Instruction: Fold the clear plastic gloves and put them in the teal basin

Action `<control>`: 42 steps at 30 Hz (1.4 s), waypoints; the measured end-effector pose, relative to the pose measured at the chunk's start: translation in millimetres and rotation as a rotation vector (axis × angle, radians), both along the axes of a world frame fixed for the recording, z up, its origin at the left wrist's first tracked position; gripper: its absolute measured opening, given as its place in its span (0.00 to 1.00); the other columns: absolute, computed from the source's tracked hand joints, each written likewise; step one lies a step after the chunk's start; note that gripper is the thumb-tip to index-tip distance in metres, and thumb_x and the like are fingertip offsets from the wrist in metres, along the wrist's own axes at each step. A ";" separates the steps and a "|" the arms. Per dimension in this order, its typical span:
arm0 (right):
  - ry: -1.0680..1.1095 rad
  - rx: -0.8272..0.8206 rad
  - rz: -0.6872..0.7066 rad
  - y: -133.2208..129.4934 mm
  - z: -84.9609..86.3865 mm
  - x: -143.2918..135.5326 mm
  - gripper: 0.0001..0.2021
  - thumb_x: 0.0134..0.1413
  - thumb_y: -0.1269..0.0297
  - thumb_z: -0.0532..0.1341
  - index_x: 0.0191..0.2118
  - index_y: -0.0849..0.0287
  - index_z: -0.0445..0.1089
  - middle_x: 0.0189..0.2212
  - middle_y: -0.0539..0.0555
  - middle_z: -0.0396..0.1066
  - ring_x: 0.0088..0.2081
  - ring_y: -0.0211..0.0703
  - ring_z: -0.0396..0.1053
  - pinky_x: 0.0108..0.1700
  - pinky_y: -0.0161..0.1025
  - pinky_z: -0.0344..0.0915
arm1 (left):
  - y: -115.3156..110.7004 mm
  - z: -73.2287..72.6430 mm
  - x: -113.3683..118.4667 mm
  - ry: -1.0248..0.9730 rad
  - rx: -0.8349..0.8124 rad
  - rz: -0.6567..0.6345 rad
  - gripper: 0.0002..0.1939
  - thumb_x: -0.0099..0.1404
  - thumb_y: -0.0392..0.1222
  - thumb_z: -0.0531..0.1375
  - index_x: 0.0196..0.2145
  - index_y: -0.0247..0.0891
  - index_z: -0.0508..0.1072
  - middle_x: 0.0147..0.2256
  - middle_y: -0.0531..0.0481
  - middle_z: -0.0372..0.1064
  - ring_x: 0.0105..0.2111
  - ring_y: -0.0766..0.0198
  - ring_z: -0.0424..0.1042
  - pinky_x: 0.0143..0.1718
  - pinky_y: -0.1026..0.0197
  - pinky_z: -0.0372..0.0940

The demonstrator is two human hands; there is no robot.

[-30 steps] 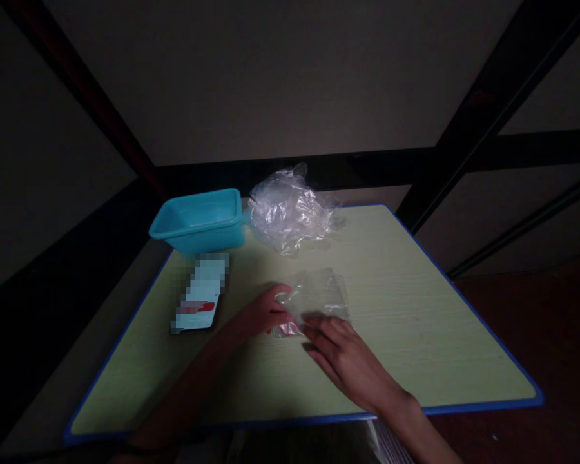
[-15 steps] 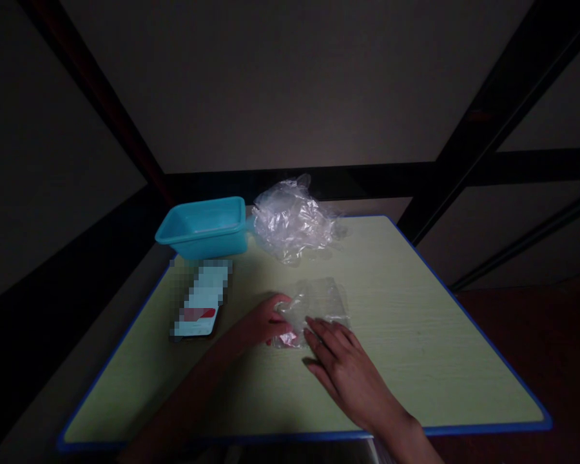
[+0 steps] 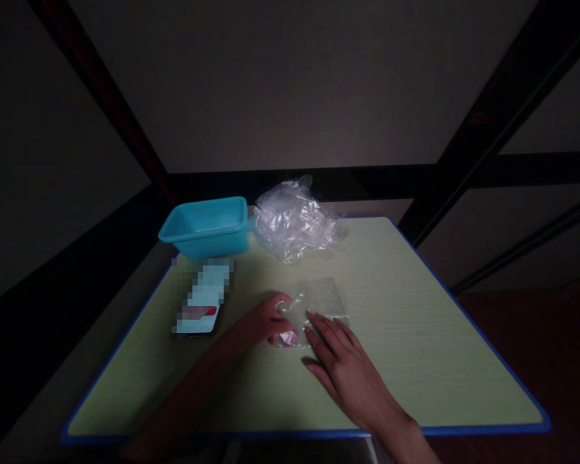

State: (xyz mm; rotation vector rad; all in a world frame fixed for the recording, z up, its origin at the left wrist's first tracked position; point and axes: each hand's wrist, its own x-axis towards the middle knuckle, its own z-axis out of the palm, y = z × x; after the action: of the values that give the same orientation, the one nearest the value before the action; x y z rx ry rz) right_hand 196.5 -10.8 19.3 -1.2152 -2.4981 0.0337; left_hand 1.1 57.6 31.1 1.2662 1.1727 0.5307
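Note:
A small clear plastic bag (image 3: 321,296) lies on the table between my hands. My left hand (image 3: 265,319) grips its left edge, thumb and fingers curled round it. Some pinkish colour shows through the shiny film by those fingertips; I cannot tell whether it is skin or something else. Stretched out and lying flat, the fingers of my right hand (image 3: 341,351) rest on the bag's lower right part.
Behind the bag sits a crumpled heap of clear plastic (image 3: 294,222). A blue plastic basket (image 3: 212,243) stands at the back left, with a phone (image 3: 205,296), its screen blurred out, in front. The pale green table (image 3: 439,374) has a blue edge; a wall rises behind.
Hands and bag stay almost as they were; the right fingers lie very slightly higher on the film. The whole view has shifted a little.

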 end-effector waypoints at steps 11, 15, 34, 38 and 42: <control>-0.003 -0.001 0.001 0.1 -1.8 0.2 0.20 0.58 0.64 0.57 0.55 0.68 0.64 0.57 0.65 0.61 0.57 0.56 0.59 0.55 0.57 0.61 | -18.0 3.4 -32.0 0.006 -0.044 0.075 0.33 0.48 0.50 0.62 0.49 0.38 0.56 0.33 0.46 0.75 0.30 0.56 0.75 0.22 0.65 0.58; 0.008 0.001 -0.013 -0.1 -1.9 0.1 0.22 0.59 0.63 0.55 0.57 0.68 0.61 0.57 0.65 0.60 0.57 0.55 0.59 0.55 0.58 0.61 | -36.5 -4.5 -45.1 0.204 0.323 0.202 0.21 0.60 0.46 0.54 0.50 0.37 0.58 0.36 0.46 0.74 0.30 0.58 0.75 0.30 0.58 0.66; -0.083 -0.028 0.077 -15.7 -2.0 -0.3 0.37 0.57 0.54 0.57 0.64 0.69 0.42 0.62 0.65 0.47 0.62 0.53 0.48 0.57 0.54 0.60 | -62.1 -17.0 -32.6 0.727 1.021 -0.567 0.43 0.63 0.42 0.58 0.65 0.39 0.32 0.65 0.41 0.40 0.64 0.52 0.41 0.61 0.44 0.43; -0.060 -0.027 0.076 -16.2 -4.0 -0.3 0.37 0.57 0.54 0.56 0.64 0.70 0.43 0.62 0.66 0.48 0.62 0.54 0.49 0.58 0.54 0.58 | -62.6 -15.7 -30.6 0.755 0.993 -0.575 0.43 0.63 0.43 0.58 0.65 0.38 0.32 0.65 0.40 0.38 0.64 0.51 0.39 0.61 0.43 0.43; -0.045 -0.044 0.067 -16.5 -6.3 -0.7 0.36 0.58 0.53 0.56 0.64 0.71 0.44 0.62 0.66 0.49 0.62 0.54 0.49 0.58 0.53 0.58 | -62.9 -13.6 -30.8 0.735 1.014 -0.578 0.42 0.63 0.43 0.57 0.65 0.38 0.34 0.65 0.40 0.38 0.64 0.50 0.39 0.61 0.43 0.43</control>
State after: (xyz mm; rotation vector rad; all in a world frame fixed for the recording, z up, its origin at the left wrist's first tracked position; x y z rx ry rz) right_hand 195.8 -27.2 13.0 -1.1617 -2.5893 0.0790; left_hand -29.6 -5.3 17.5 2.7306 1.0258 0.1904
